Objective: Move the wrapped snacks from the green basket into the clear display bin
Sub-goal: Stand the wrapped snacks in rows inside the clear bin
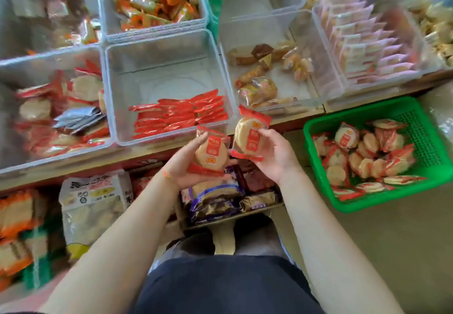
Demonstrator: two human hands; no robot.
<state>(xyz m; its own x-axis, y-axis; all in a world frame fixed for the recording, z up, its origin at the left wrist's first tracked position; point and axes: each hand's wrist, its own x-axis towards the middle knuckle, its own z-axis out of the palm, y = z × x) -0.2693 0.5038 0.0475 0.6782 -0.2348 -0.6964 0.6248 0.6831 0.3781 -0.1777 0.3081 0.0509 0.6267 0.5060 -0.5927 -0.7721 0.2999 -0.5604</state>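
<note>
Two round rice crackers in red-and-clear wrappers are in my hands, one each, held just in front of the near wall of the large clear plastic display bin (169, 68), whose front half already carries a neat row of the same red packets standing on edge (180, 115).

The biggest risk, as I judge it, sits with that row — if I drop these in flat or shove them against it, the upright packets could topple and the tidy stacking is lost. The clear bin to the left (52, 107) holds look-alike crackers, so a careless reach could land mine in the wrong compartment. The green perforated plastic basket (426, 142) on the floor to my right holds plenty more, well apart from the bin, so each trip crosses the shelf edge, where a slick wrapper may slip and fall among the bagged goods below.

My left hand (188, 164) is turned palm up, fingers curled under and around its wrapped cracker (209, 153), thumb at the upper edge; this hand is blurred, so I cannot tell how firmly it presses. My right hand (272, 153) is raised a little higher, wrist bent inward, pinching the other wrapped cracker (251, 133) between thumb and fingers, tilted with its label toward me. The two packets nearly touch.
</note>
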